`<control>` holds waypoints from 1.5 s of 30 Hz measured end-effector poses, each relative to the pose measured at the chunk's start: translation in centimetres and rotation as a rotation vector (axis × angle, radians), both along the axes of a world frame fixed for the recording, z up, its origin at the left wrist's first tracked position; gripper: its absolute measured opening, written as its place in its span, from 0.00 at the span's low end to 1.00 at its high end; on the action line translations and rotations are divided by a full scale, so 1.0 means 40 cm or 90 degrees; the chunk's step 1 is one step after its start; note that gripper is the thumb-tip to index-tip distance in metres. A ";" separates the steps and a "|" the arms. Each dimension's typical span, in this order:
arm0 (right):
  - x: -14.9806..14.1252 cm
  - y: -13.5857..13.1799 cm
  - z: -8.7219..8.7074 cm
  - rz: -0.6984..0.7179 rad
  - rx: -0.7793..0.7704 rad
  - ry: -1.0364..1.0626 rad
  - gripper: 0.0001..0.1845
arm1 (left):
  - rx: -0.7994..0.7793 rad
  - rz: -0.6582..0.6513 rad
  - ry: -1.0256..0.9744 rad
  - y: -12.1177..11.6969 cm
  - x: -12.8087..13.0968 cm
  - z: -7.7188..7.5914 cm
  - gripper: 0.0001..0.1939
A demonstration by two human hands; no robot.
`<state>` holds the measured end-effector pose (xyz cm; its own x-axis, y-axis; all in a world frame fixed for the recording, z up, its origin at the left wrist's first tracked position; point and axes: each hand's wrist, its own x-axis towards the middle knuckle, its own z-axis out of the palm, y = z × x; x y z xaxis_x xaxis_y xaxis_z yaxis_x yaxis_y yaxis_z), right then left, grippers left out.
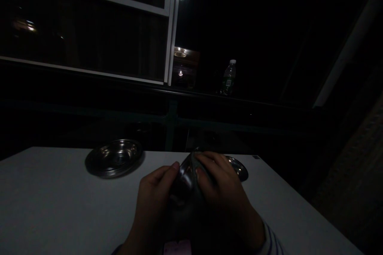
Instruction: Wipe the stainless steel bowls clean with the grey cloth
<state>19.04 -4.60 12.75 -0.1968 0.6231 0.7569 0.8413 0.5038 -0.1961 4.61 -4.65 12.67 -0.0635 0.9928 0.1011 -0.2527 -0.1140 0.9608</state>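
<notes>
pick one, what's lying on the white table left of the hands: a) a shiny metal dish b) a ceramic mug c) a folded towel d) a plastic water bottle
a, a shallow stainless steel dish lies on the white table, left of the left hand, which with the right hand grips a shiny dark object.

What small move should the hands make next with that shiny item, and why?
Probably lower the glossy item onto the steel dish. The left hand and right hand both grip it above the white table, that dish lies within reach on the left, and the other dish is partly hidden behind the right hand.
</notes>
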 end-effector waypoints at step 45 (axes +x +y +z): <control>-0.036 -0.004 -0.023 -0.041 0.135 -0.115 0.15 | -0.012 -0.001 -0.064 0.006 -0.005 0.003 0.12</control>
